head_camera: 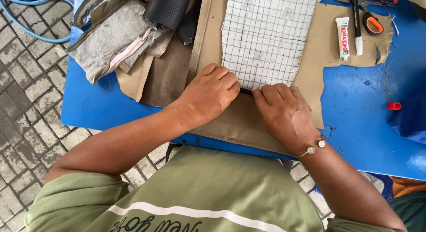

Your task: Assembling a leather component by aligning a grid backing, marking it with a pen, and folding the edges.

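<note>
A white sheet marked with a dark grid [266, 32] lies on a tan leather piece [239, 121] on the blue table [359, 125]. My left hand [208, 96] rests knuckles up on the leather, its fingers curled against the sheet's near edge. My right hand [284, 114] sits just beside it with fingertips on the same edge. A thin dark object [245, 90] shows between the two hands; which hand holds it I cannot tell. A metal bracelet [313, 148] circles my right wrist.
A pile of grey, tan and black leather scraps [124, 37] fills the table's far left. At the far right lie a glue tube [343, 37], a black-and-white pen [357, 23] and orange-handled scissors [372, 14]. A small red cap [393, 106] sits right. A blue hose [26, 14] crosses the paving.
</note>
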